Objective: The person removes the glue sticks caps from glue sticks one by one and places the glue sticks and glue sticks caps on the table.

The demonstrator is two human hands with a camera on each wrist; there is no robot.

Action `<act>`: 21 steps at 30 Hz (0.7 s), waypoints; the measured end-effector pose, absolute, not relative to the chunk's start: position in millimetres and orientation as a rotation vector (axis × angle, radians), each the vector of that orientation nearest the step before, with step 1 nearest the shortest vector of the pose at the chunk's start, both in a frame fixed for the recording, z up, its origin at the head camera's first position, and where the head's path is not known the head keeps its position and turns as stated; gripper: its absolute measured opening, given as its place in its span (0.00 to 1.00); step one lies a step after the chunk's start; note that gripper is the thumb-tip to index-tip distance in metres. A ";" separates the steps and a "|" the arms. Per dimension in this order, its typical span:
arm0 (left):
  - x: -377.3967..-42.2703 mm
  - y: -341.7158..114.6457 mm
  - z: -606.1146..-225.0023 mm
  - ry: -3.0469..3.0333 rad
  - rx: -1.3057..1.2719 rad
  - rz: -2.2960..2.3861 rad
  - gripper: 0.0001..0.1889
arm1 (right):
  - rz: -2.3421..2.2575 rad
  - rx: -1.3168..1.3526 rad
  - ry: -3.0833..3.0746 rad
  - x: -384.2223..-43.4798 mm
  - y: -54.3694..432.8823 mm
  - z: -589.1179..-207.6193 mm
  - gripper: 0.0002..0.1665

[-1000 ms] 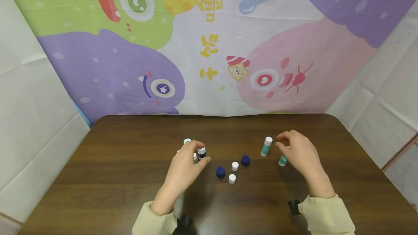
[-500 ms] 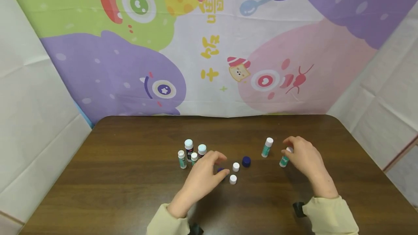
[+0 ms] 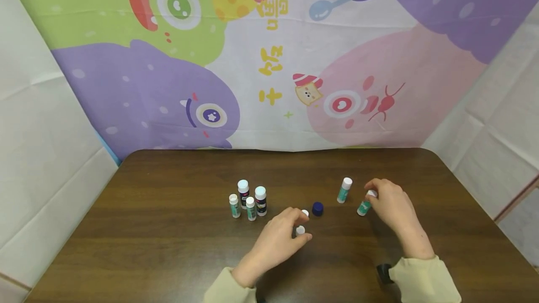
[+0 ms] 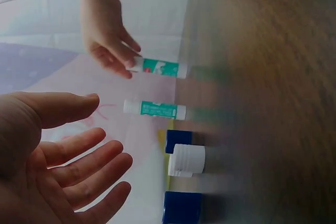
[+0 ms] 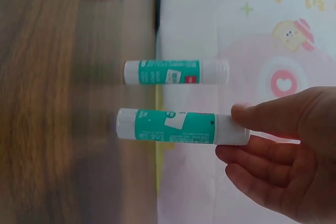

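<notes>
My right hand (image 3: 391, 205) pinches the white cap end of a green-labelled glue stick (image 5: 173, 126) between thumb and fingers. In the head view this stick leans slightly, its base at or near the table. Just left of it, a second green glue stick (image 3: 343, 194) stands upright. My left hand (image 3: 275, 238) hovers over the small caps with fingers loosely spread, holding nothing. Near its fingertips are a white cap (image 3: 300, 231) and another white cap (image 3: 305, 212), partly covered. A navy cap (image 3: 317, 208) lies beyond; a second navy cap (image 4: 181, 207) shows only in the left wrist view.
Left of centre, two green glue sticks (image 3: 251, 209) and two dark-labelled sticks (image 3: 261, 201) with pale tops stand close together on the brown table (image 3: 168, 247). A printed cloth (image 3: 269, 125) hangs behind the table's far edge.
My left hand has moved right and nearer, from the group of sticks to over the caps. My right hand has come down onto the glue stick and taken hold of its top, which now leans more.
</notes>
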State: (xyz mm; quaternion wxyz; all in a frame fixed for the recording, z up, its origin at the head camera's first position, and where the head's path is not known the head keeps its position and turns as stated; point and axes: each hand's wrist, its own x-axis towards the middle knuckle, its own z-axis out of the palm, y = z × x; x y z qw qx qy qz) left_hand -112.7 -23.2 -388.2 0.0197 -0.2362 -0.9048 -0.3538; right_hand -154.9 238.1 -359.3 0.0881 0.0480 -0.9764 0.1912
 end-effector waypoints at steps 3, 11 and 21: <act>-114.1 -20.6 -389.2 -2.802 -0.728 -1.099 0.14 | 0.594 0.168 -2.882 -152.3 232.5 -356.7 0.11; -118.7 -13.3 -389.2 -2.786 -0.707 -1.151 0.17 | 0.686 0.242 -2.792 -143.2 209.4 -349.8 0.10; -122.1 -9.0 -384.3 -2.684 -0.674 -1.117 0.19 | 0.863 0.307 -2.633 -134.5 184.1 -342.8 0.09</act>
